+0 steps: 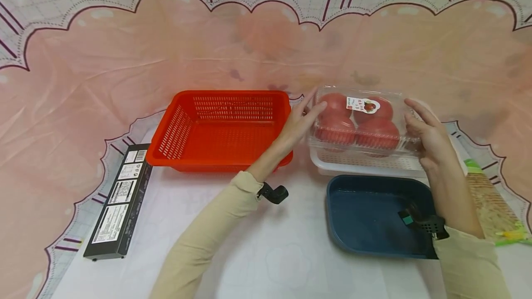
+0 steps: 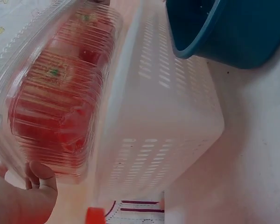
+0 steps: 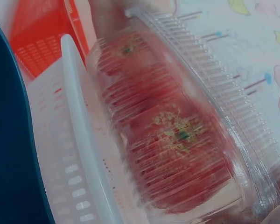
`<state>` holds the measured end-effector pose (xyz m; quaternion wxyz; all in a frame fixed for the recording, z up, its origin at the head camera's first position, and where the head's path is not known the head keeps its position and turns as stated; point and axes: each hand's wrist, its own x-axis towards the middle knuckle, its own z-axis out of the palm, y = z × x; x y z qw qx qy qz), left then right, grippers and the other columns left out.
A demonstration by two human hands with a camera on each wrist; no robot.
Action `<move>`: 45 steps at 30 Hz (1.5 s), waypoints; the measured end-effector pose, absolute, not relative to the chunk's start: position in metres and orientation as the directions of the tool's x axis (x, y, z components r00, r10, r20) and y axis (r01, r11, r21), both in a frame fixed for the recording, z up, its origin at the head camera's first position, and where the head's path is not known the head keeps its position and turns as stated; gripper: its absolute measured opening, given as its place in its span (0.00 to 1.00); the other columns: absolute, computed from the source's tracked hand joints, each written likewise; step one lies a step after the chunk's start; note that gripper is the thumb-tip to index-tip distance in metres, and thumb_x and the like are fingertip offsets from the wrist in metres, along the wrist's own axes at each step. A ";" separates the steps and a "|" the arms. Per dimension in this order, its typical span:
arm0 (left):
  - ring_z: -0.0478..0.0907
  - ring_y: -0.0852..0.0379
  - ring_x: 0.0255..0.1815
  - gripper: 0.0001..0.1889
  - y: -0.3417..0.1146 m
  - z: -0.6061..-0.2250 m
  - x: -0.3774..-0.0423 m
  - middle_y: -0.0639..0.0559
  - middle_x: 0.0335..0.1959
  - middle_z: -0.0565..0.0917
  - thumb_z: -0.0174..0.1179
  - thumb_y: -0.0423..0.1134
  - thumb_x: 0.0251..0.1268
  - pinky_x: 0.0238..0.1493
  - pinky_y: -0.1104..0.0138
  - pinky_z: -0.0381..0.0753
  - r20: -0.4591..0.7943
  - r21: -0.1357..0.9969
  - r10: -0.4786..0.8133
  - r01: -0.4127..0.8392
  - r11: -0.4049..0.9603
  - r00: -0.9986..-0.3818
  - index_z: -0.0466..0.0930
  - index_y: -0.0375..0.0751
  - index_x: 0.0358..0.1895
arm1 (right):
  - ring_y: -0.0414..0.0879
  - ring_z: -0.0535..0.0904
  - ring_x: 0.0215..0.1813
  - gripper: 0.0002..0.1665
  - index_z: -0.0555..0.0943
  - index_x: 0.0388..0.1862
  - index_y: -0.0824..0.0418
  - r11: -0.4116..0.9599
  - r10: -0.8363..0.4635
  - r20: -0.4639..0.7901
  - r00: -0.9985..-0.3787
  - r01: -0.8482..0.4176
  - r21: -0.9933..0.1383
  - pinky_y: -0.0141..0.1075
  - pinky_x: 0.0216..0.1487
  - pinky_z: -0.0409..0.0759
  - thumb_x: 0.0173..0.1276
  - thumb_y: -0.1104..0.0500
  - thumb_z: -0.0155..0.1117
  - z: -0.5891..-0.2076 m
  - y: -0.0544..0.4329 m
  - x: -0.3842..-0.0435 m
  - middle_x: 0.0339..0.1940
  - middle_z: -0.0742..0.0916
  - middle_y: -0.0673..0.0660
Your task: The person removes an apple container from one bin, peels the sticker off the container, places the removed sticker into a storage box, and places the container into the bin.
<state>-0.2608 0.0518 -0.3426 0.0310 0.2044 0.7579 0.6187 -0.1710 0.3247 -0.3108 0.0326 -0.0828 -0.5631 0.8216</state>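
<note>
A clear plastic clamshell box of tomatoes [image 1: 357,121] is held between both hands above the white slotted basket [image 1: 365,166]. It holds several red tomatoes, with a white label on the lid. My left hand [image 1: 300,123] grips its left end, and my right hand [image 1: 436,144] grips the right end. In the left wrist view, green stem spots show on the tomatoes [image 2: 56,88] through the ribbed wall, and a thumb touches the box's end. The right wrist view has the box [image 3: 163,135] tilted beside the basket's rim [image 3: 86,126].
An orange-red basket [image 1: 226,144] stands to the left. In front of the white basket sits a dark blue tub [image 1: 374,216], under my right wrist. A long black box [image 1: 120,202] with white labels lies at far left. A green-edged packet [image 1: 492,204] is at far right.
</note>
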 end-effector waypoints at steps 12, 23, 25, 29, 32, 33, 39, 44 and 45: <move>0.68 0.58 0.33 0.26 0.031 -0.327 -0.254 0.53 0.31 0.71 0.55 0.48 0.68 0.28 0.71 0.70 0.252 0.937 0.367 0.321 0.141 -0.896 0.66 0.59 0.70 | 0.39 0.66 0.41 0.29 0.70 0.69 0.38 -0.131 0.211 -0.112 -0.971 0.085 -0.988 0.34 0.37 0.59 0.69 0.49 0.61 -0.302 0.305 -0.164 0.42 0.69 0.44; 0.72 0.53 0.47 0.26 -0.006 -0.313 -0.237 0.50 0.51 0.74 0.55 0.51 0.67 0.44 0.62 0.84 0.166 0.942 0.398 0.264 0.208 -0.902 0.65 0.66 0.68 | 0.39 0.65 0.31 0.21 0.71 0.63 0.37 0.133 0.153 0.053 -0.987 -0.033 -0.991 0.30 0.24 0.59 0.72 0.50 0.56 -0.302 0.280 -0.151 0.29 0.69 0.46; 0.72 0.52 0.43 0.26 -0.014 -0.310 -0.233 0.48 0.46 0.74 0.55 0.51 0.68 0.38 0.65 0.83 0.159 0.932 0.400 0.271 0.240 -0.902 0.64 0.66 0.69 | 0.40 0.65 0.30 0.22 0.69 0.64 0.36 0.222 0.125 0.068 -0.990 -0.039 -0.974 0.32 0.23 0.59 0.73 0.49 0.54 -0.303 0.274 -0.149 0.29 0.69 0.47; 0.70 0.52 0.38 0.28 -0.033 -0.306 -0.223 0.46 0.36 0.71 0.55 0.50 0.68 0.29 0.68 0.78 0.149 0.898 0.411 0.297 0.323 -0.899 0.62 0.65 0.70 | 0.41 0.65 0.28 0.25 0.62 0.69 0.39 0.392 0.055 0.083 -0.995 -0.055 -0.918 0.32 0.23 0.64 0.75 0.48 0.49 -0.304 0.262 -0.142 0.32 0.68 0.50; 0.69 0.52 0.40 0.29 -0.047 -0.304 -0.213 0.47 0.37 0.69 0.54 0.49 0.68 0.30 0.68 0.77 0.132 0.871 0.420 0.307 0.382 -0.898 0.60 0.63 0.72 | 0.41 0.66 0.27 0.28 0.58 0.72 0.45 0.470 0.003 0.090 -0.996 -0.078 -0.879 0.33 0.24 0.67 0.76 0.49 0.48 -0.304 0.252 -0.137 0.32 0.68 0.52; 0.69 0.52 0.41 0.29 -0.052 -0.304 -0.210 0.47 0.38 0.69 0.54 0.49 0.68 0.32 0.67 0.78 0.124 0.866 0.419 0.304 0.397 -0.899 0.60 0.63 0.72 | 0.42 0.66 0.27 0.28 0.57 0.73 0.47 0.481 -0.012 0.093 -0.996 -0.087 -0.872 0.34 0.24 0.67 0.76 0.50 0.48 -0.304 0.248 -0.135 0.31 0.68 0.53; 0.66 0.51 0.46 0.28 -0.076 -0.303 -0.189 0.46 0.44 0.69 0.54 0.49 0.67 0.33 0.66 0.77 0.068 0.820 0.402 0.281 0.499 -0.913 0.60 0.66 0.70 | 0.43 0.65 0.24 0.29 0.57 0.73 0.52 0.531 -0.081 0.106 -0.991 -0.133 -0.837 0.35 0.22 0.67 0.76 0.52 0.49 -0.305 0.225 -0.127 0.29 0.68 0.55; 0.66 0.50 0.50 0.28 -0.096 -0.305 -0.169 0.46 0.51 0.70 0.54 0.48 0.67 0.37 0.65 0.81 0.022 0.791 0.393 0.256 0.555 -0.919 0.61 0.67 0.69 | 0.46 0.67 0.31 0.31 0.56 0.73 0.53 0.586 -0.127 0.053 -0.990 -0.119 -0.802 0.34 0.30 0.69 0.76 0.50 0.49 -0.312 0.207 -0.113 0.32 0.70 0.58; 0.66 0.49 0.51 0.28 -0.100 -0.305 -0.164 0.46 0.52 0.70 0.55 0.48 0.67 0.38 0.64 0.81 0.017 0.790 0.391 0.252 0.559 -0.920 0.61 0.66 0.69 | 0.47 0.68 0.34 0.31 0.56 0.73 0.53 0.590 -0.137 0.046 -0.990 -0.119 -0.798 0.35 0.33 0.70 0.76 0.49 0.50 -0.313 0.204 -0.109 0.34 0.70 0.59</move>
